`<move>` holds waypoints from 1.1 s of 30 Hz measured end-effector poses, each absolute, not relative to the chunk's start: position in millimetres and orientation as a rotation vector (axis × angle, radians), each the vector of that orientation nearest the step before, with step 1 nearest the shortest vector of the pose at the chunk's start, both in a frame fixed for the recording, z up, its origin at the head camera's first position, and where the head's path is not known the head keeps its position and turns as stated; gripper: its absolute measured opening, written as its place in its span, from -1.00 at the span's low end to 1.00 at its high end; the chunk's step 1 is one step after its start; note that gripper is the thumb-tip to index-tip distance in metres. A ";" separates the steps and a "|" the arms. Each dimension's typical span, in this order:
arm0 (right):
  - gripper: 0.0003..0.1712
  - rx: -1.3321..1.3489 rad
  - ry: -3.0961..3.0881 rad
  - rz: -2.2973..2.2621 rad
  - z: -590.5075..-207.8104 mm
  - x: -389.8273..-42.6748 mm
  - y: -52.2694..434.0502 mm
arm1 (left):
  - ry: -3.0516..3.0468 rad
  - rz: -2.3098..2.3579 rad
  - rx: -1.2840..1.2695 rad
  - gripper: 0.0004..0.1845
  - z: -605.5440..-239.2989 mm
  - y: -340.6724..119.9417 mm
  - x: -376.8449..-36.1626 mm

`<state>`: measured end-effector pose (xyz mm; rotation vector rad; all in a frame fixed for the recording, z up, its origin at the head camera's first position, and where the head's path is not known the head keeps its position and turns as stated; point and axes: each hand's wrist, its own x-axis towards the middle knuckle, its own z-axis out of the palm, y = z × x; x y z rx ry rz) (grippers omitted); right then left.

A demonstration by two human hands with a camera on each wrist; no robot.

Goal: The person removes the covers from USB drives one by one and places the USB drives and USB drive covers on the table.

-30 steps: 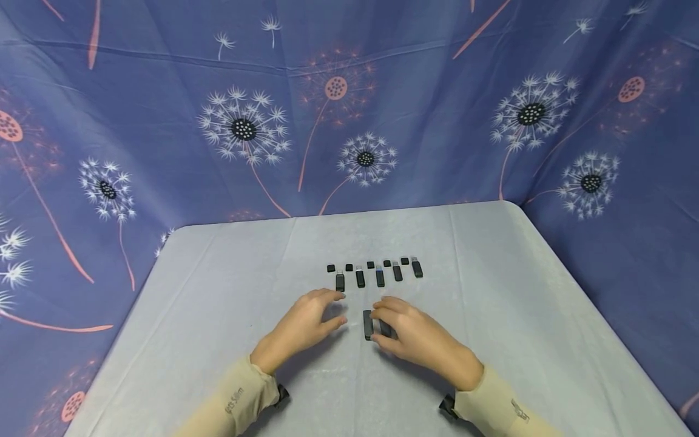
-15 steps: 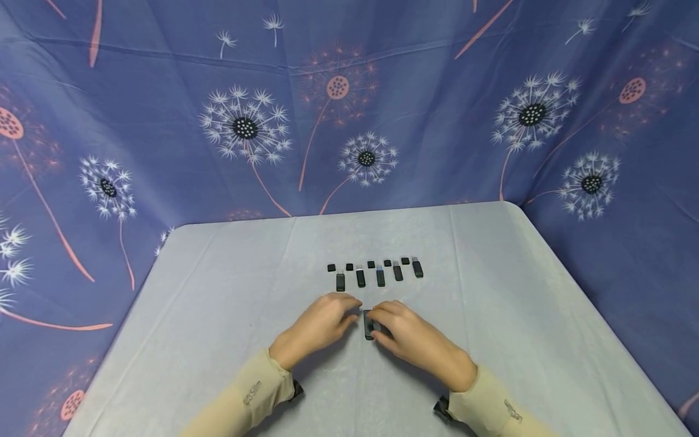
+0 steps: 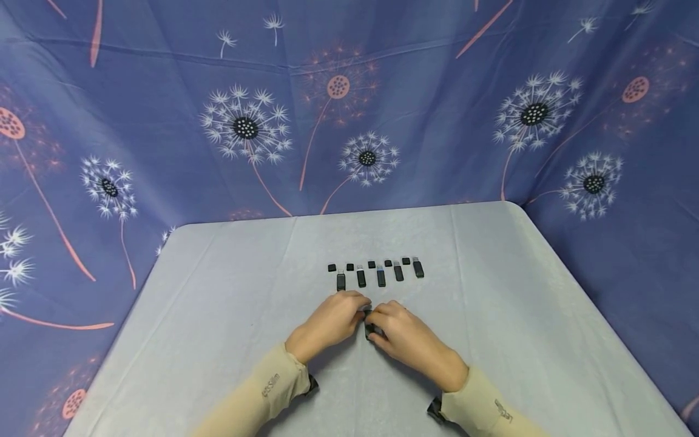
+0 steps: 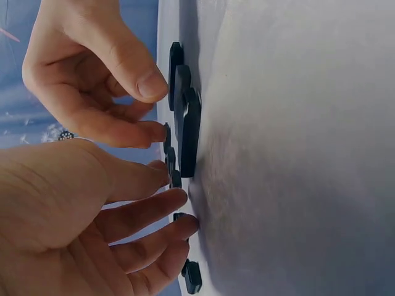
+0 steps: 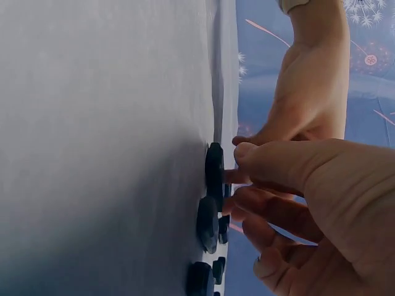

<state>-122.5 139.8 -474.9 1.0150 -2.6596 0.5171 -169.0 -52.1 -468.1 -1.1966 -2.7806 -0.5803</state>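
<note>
Sleeves: beige, one on each forearm, coming in from the near edge of the table [image 3: 218, 340].
Left hand [image 3: 331, 321]: fingers curled over, tips down beside the capped USB stick [image 3: 369, 328]; the left wrist view shows its fingertips [image 4: 185, 225] at the cloth close to the stick [image 4: 189, 139], and I cannot tell whether they actually pinch it.
Right hand [image 3: 406, 341]: curled, thumb and forefinger closing on the same stick from the other side; the right wrist view shows the thumb tip against the stick's edge [image 5: 214, 172].
Capped USB stick: lying flat on the table between both hands, near the middle.
Row of uncapped sticks [image 3: 380, 277]: five, just beyond the hands, side by side.
Loose caps [image 3: 371, 264]: small black pieces, set beyond the row.
Backdrop [image 3: 164, 91]: blue dandelion-print cloth behind the table.
</note>
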 end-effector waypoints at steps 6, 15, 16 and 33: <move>-0.81 0.999 -2.685 0.510 -475.8 -123.2 138.2 | -2.797 -0.563 -1.187 -0.79 -470.0 -46.2 -169.0; -0.79 0.974 -2.708 0.505 -477.1 -122.4 137.2 | -2.768 -0.586 -1.199 -0.78 -471.4 -44.9 -166.8; -0.79 0.969 -2.709 0.507 -477.2 -122.5 137.1 | -2.765 -0.587 -1.197 -0.78 -471.6 -44.9 -166.5; -0.75 0.823 -2.738 0.495 -478.2 -117.3 133.4 | -2.842 -0.649 -0.995 -0.91 -475.7 -49.5 -157.8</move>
